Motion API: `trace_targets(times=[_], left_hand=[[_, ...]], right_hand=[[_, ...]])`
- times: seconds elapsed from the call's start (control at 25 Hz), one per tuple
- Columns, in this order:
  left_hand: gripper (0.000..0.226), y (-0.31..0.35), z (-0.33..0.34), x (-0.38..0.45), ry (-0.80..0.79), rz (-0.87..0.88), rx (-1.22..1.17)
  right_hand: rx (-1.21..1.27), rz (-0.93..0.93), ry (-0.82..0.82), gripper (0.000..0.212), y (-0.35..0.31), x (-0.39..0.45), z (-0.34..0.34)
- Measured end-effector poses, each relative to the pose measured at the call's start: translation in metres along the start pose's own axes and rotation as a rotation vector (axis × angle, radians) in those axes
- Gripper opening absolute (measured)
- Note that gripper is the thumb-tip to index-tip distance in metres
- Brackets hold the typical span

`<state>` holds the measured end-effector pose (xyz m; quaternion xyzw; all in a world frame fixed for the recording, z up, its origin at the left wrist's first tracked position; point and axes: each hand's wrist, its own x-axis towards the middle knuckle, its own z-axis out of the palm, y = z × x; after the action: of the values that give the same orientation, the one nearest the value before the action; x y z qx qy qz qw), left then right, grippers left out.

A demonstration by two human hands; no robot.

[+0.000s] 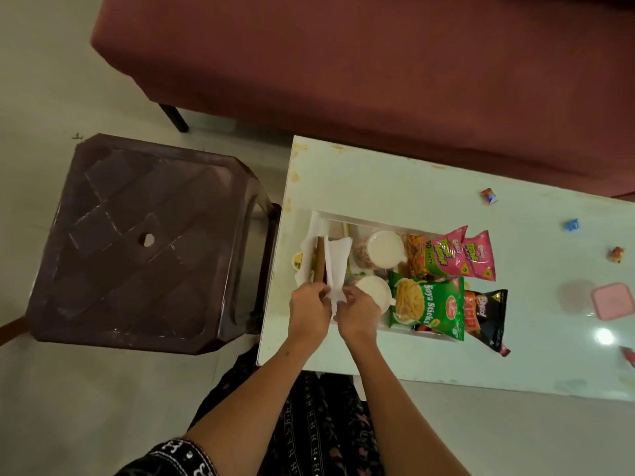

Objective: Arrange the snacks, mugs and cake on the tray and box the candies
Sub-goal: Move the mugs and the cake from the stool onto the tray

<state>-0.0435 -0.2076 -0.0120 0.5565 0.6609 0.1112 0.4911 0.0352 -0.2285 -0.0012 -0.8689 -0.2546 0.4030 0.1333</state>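
A white tray sits on the pale table. It holds two white mugs, pink snack packets, a green Soya Sticks packet, a black packet and a brown cake on paper at its left end. My left hand and my right hand both pinch the lower end of a white paper napkin that rises over the cake. Loose candies lie on the table to the right. A pink box stands at the far right.
A dark plastic stool stands left of the table, touching its edge. A maroon sofa runs along the far side. A small yellow-lidded cup sits at the tray's left edge. A red item shows at the right border.
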Motion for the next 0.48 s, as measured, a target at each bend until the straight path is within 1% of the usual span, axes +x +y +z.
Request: trace_targets(times=[0.08,0.16,0.28,0.4,0.48], left_hand=[[0.022,0.001,0.005,0.004,0.017,0.009,-0.008],[0.027,0.000,0.009,0.009,0.041,-0.011,-0.010],[0.033,-0.005,0.014,0.010,0.053,-0.076,-0.001],[0.028,-0.012,0.018,0.004,0.031,-0.132,0.013],[0.020,-0.015,0.020,-0.002,0.019,-0.146,0.017]], right_hand=[[-0.010,-0.027,0.034,0.027,0.001,0.005,0.004],[-0.031,-0.015,0.049,0.026,0.001,0.009,0.009],[-0.092,0.009,-0.004,0.032,0.004,0.013,0.015],[-0.154,-0.029,-0.057,0.035,0.009,0.012,0.014],[-0.163,-0.079,-0.057,0.031,0.011,0.009,0.006]])
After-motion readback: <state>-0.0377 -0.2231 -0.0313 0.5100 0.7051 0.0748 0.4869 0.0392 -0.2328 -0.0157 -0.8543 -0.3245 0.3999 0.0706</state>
